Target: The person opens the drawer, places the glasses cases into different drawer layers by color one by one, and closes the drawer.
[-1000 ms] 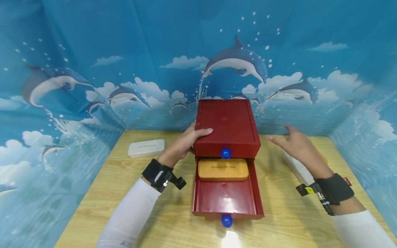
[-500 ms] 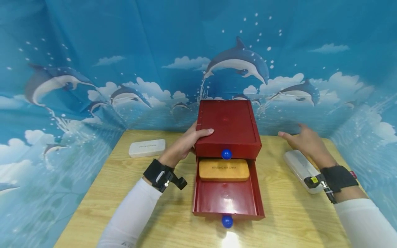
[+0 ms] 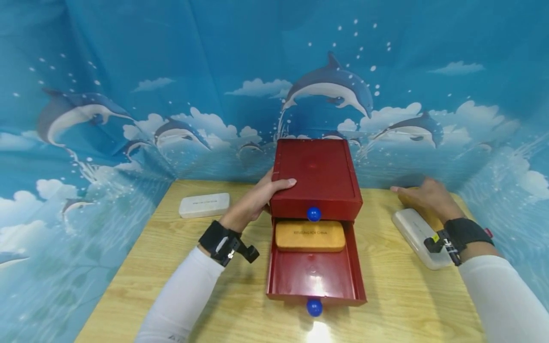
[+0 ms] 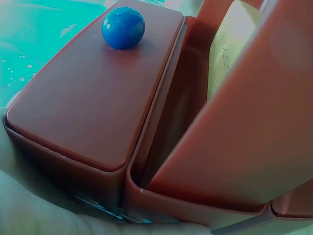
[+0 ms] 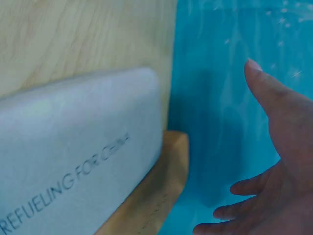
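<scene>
1 red drawer box [image 3: 316, 166] is gripped at 9 o'clock by the left hand [image 3: 259, 194]; the right hand [image 3: 430, 196], spread, hovers at 3 o'clock near a white case [image 3: 413, 229].

A wood-grain bench [image 3: 141, 271] carries a red drawer cabinet [image 3: 315, 166] near its far edge, a white spectacle-style case [image 3: 204, 205] to the left, and, at right, a white "REFUELING FOR CHINA" case [image 5: 88, 152] with an orange-yellow case [image 5: 161, 186] just beside it.
</scene>
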A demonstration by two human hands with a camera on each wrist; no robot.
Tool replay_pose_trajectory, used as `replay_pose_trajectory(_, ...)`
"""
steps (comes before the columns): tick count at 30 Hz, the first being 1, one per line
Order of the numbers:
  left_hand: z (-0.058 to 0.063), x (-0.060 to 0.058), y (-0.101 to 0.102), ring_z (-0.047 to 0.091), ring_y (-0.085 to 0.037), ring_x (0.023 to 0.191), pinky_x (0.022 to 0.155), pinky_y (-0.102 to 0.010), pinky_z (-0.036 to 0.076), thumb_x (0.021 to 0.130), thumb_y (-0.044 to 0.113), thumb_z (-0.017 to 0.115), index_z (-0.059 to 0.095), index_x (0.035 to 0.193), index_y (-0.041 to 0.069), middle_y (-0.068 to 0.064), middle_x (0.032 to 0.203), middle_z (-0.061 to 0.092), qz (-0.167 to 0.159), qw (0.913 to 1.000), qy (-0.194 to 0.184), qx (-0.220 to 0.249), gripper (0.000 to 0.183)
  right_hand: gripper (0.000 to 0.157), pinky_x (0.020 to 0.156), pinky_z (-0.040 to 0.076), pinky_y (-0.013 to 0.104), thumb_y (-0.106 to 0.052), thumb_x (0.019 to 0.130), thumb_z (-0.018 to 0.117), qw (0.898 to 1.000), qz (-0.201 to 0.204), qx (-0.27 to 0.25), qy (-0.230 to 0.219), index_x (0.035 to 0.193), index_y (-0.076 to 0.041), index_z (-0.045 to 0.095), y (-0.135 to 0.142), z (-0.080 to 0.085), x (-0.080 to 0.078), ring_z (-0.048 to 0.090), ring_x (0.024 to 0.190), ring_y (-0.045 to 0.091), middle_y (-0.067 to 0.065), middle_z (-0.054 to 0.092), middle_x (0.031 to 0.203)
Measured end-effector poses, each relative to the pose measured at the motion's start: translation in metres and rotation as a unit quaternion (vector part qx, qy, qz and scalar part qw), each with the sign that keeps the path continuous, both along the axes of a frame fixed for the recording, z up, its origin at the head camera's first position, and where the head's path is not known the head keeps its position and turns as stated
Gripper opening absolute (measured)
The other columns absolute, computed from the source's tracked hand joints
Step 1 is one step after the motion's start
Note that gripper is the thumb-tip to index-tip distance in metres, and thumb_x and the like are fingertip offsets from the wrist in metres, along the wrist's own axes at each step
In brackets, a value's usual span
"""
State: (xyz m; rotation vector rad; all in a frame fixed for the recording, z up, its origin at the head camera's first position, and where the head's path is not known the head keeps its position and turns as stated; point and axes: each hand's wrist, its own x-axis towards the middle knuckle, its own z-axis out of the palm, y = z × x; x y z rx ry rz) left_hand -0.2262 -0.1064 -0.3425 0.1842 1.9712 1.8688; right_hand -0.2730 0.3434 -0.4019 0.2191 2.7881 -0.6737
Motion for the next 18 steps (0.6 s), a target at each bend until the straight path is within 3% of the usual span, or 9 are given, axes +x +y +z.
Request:
replay_pose_trajectory(2,0.0,0.0,0.0,0.066,-0.035,0.085,0.062,-0.052,0.054,0.085,0.048,0.066,0.019,0.145,0.035,-0.017,0.117,0.057,0.0,1.0,0.0,0.0,0.077,0.132,0.068,0.048,0.054,-0.084,0.07,0.05,1.0,0.002,-0.008,-0.004,0.134,0.025,0.013,0.004,-0.004,-0.001,0.043,0.102,0.056,0.047,0.033,0.121)
replay_pose_trajectory(3,0.0,0.0,0.0,0.066,-0.035,0.085,0.062,-0.052,0.054,0.085,0.048,0.066,0.019,0.145,0.035,-0.016,0.117,0.057,0.0,1.0,-0.001,0.0,0.077,0.126,0.064,0.048,0.049,-0.085,0.069,0.05,1.0,0.0,-0.009,-0.009,0.129,0.024,0.025,0.005,-0.007,-0.003,0.046,0.095,0.051,0.042,0.04,0.109)
replay_pose_trajectory(5,0.0,0.001,0.0,0.066,-0.035,0.085,0.062,-0.052,0.054,0.086,0.047,0.065,0.02,0.145,0.035,-0.016,0.117,0.057,-0.001,1.0,0.001,0.002,0.076,0.108,0.057,0.044,0.04,-0.085,0.07,0.05,1.0,-0.001,-0.003,-0.014,0.108,0.016,0.043,0.008,-0.012,-0.005,0.048,0.08,0.04,0.027,0.041,0.086)
replay_pose_trajectory(7,0.0,0.001,0.0,0.066,-0.035,0.085,0.062,-0.052,0.054,0.086,0.047,0.065,0.019,0.145,0.034,-0.016,0.117,0.058,-0.003,1.0,0.003,0.004,0.076,0.09,0.052,0.039,0.036,-0.085,0.071,0.049,1.0,-0.003,0.008,-0.02,0.084,0.003,0.044,0.011,-0.016,-0.007,0.045,0.068,0.03,0.013,0.032,0.072)
replay_pose_trajectory(9,0.0,0.001,-0.001,0.066,-0.035,0.086,0.063,-0.052,0.054,0.086,0.047,0.065,0.019,0.145,0.034,-0.016,0.118,0.057,-0.005,1.0,0.004,0.007,0.076,0.081,0.051,0.038,0.034,-0.086,0.071,0.048,0.999,-0.004,0.018,-0.029,0.074,-0.005,0.039,0.012,-0.019,-0.009,0.042,0.063,0.024,0.006,0.026,0.068)
replay_pose_trajectory(13,0.001,0.002,-0.001,0.065,-0.034,0.088,0.064,-0.052,0.054,0.087,0.047,0.064,0.017,0.146,0.034,-0.016,0.121,0.055,-0.011,0.9998,0.009,0.01,0.076,0.083,0.054,0.04,0.035,-0.084,0.074,0.046,0.998,0.019,0.029,-0.057,0.074,-0.001,0.048,0.016,-0.021,-0.009,0.046,0.064,0.025,0.005,0.032,0.066)
replay_pose_trajectory(16,0.001,0.002,-0.002,0.065,-0.033,0.088,0.064,-0.052,0.054,0.088,0.047,0.063,0.016,0.146,0.035,-0.016,0.122,0.053,-0.014,0.9998,0.012,0.003,0.076,0.095,0.059,0.046,0.04,-0.083,0.077,0.041,0.995,0.047,0.054,-0.074,0.09,0.01,0.056,0.018,-0.022,-0.009,0.053,0.071,0.032,0.017,0.046,0.072)
replay_pose_trajectory(18,0.001,0.002,-0.002,0.065,-0.033,0.088,0.064,-0.054,0.054,0.088,0.047,0.062,0.014,0.147,0.035,-0.016,0.123,0.053,-0.017,0.9998,0.011,-0.002,0.077,0.107,0.066,0.048,0.05,-0.083,0.079,0.037,0.992,0.059,0.075,-0.087,0.11,0.019,0.051,0.02,-0.024,-0.01,0.055,0.082,0.043,0.034,0.053,0.09)
